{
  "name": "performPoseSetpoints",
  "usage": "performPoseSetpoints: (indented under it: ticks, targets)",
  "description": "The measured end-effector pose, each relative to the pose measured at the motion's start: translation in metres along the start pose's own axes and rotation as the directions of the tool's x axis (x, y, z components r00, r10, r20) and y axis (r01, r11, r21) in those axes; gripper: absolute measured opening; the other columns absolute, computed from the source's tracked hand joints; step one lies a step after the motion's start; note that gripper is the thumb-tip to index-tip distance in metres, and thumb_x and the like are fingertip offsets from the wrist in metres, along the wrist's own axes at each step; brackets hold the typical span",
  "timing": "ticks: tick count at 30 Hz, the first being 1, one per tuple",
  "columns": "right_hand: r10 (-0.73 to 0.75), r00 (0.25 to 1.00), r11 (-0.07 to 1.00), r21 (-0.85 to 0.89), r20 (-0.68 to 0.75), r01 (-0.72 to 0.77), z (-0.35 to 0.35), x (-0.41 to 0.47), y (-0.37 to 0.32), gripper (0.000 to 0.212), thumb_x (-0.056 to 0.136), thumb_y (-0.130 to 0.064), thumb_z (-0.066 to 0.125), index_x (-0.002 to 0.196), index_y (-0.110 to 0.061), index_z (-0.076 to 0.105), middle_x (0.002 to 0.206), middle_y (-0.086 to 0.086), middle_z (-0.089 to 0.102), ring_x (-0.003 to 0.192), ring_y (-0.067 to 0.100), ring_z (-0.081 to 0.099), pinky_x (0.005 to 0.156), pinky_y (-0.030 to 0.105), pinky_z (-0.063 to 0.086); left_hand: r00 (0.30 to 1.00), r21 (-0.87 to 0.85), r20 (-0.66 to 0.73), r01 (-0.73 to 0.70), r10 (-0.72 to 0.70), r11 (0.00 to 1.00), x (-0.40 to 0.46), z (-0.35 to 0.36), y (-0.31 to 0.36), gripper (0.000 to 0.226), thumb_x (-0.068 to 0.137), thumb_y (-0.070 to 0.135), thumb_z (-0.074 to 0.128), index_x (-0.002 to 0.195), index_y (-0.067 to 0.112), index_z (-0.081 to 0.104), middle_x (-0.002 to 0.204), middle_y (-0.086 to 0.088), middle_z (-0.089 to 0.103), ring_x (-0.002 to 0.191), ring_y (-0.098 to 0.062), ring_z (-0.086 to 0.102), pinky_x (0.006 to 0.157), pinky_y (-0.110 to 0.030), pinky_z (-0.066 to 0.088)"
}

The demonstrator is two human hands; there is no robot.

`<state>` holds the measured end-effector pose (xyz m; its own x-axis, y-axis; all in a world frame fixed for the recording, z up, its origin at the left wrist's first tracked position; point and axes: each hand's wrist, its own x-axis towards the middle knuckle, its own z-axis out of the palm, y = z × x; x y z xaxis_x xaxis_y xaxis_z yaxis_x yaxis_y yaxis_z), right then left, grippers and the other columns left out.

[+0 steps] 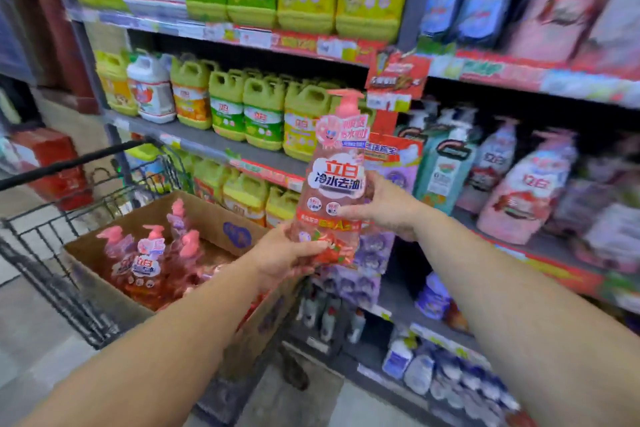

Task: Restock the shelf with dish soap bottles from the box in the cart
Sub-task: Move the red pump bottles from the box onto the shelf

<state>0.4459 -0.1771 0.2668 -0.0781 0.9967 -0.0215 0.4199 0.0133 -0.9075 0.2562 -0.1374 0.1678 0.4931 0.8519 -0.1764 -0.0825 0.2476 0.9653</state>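
I hold a pink dish soap bottle (334, 180) with a pump top upright in front of the shelves, between both hands. My left hand (287, 253) grips its base from the left. My right hand (384, 206) wraps round its middle from the right. To the lower left, the open cardboard box (207, 215) sits in the black wire cart (52, 253) and holds several more pink pump bottles (152, 253). The shelf (221, 144) behind carries green and yellow jugs.
Pink and teal pump bottles (519, 191) stand on the right-hand shelf section. Purple refill packs (370, 253) hang just behind the held bottle. Small bottles line the bottom shelf (450, 371). A red crate (52, 163) sits beyond the cart at left.
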Motion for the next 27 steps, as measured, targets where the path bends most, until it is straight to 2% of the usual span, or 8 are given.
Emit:
performPoseSetpoints:
  ticks: [3,5,7,10,14,18,22,27]
  targets:
    - [0.01,0.984,0.999,0.049,-0.178,-0.001,-0.055,-0.047,0.011,0.06,0.074,-0.011,0.083,0.125,-0.022,0.052,0.116,-0.002,0.07,0.102,0.011,0.067,0.086,0.038,0.058,0.995,0.028,0.092,-0.035,0.032,0.999,0.01,0.067,0.015,0.037,0.08,-0.002,0.073,0.111,0.013,0.06,0.093,-0.009,0.075,0.078,-0.023,0.072,0.066,-0.032,0.06]
    - [0.004,0.956,1.0,0.021,-0.293,0.002,-0.095,-0.087,0.013,0.061,0.072,-0.012,0.085,0.123,-0.024,0.053,0.111,-0.002,0.071,0.098,0.012,0.069,0.078,0.034,0.06,0.986,0.09,0.159,-0.07,0.055,0.994,0.016,0.119,0.02,0.052,0.072,0.005,0.083,0.118,0.011,0.059,0.109,-0.013,0.073,0.099,-0.032,0.07,0.084,-0.043,0.056]
    - [0.015,0.932,1.0,-0.008,-0.363,-0.019,-0.134,-0.13,0.014,0.065,0.073,-0.015,0.084,0.129,-0.024,0.051,0.112,-0.004,0.071,0.097,0.012,0.068,0.065,0.027,0.057,0.97,0.138,0.233,-0.099,0.064,0.985,0.021,0.174,0.021,0.055,0.067,0.013,0.088,0.114,0.016,0.06,0.108,-0.007,0.074,0.101,-0.027,0.069,0.09,-0.042,0.053]
    - [0.046,0.885,0.998,-0.022,-0.463,-0.064,-0.201,-0.205,0.027,0.06,0.075,-0.019,0.083,0.126,-0.027,0.052,0.116,-0.006,0.069,0.098,0.012,0.068,0.064,0.032,0.058,0.937,0.154,0.34,-0.134,0.075,0.979,0.019,0.274,0.018,0.038,0.074,0.009,0.082,0.105,0.019,0.062,0.103,-0.004,0.074,0.091,-0.018,0.069,0.078,-0.031,0.055]
    - [0.111,0.808,0.99,-0.007,-0.579,-0.141,-0.294,-0.315,0.042,0.058,0.078,-0.021,0.08,0.128,-0.025,0.051,0.117,-0.004,0.069,0.102,0.019,0.069,0.071,0.04,0.058,0.872,0.147,0.479,-0.19,0.098,0.971,0.006,0.419,0.009,0.051,0.063,0.016,0.09,0.108,0.015,0.066,0.106,-0.008,0.075,0.097,-0.025,0.071,0.084,-0.041,0.058]
    - [0.085,0.712,0.988,-0.035,-0.697,-0.153,-0.36,-0.402,0.044,0.052,0.081,-0.024,0.078,0.126,-0.027,0.052,0.116,-0.001,0.07,0.096,0.016,0.07,0.062,0.032,0.055,0.8,0.167,0.579,-0.304,0.157,0.938,-0.013,0.533,0.017,0.046,0.063,0.028,0.09,0.103,0.018,0.07,0.098,-0.003,0.076,0.087,-0.022,0.071,0.07,-0.035,0.055]
    - [0.033,0.634,0.989,-0.065,-0.773,-0.131,-0.415,-0.448,0.039,0.042,0.084,-0.027,0.074,0.121,-0.026,0.054,0.114,0.002,0.07,0.098,0.018,0.069,0.066,0.037,0.057,0.77,0.193,0.606,-0.386,0.199,0.902,-0.024,0.608,0.039,0.042,0.067,0.039,0.087,0.101,0.021,0.071,0.096,0.001,0.076,0.078,-0.014,0.067,0.059,-0.026,0.046]
    - [-0.079,0.557,0.984,-0.152,-0.827,-0.087,-0.471,-0.467,0.029,0.036,0.086,-0.028,0.072,0.12,-0.031,0.059,0.11,0.0,0.07,0.093,0.017,0.069,0.07,0.041,0.059,0.727,0.222,0.623,-0.518,0.288,0.826,-0.017,0.67,0.079,0.032,0.069,0.037,0.086,0.094,0.02,0.074,0.091,0.005,0.076,0.076,0.001,0.069,0.069,-0.014,0.052]
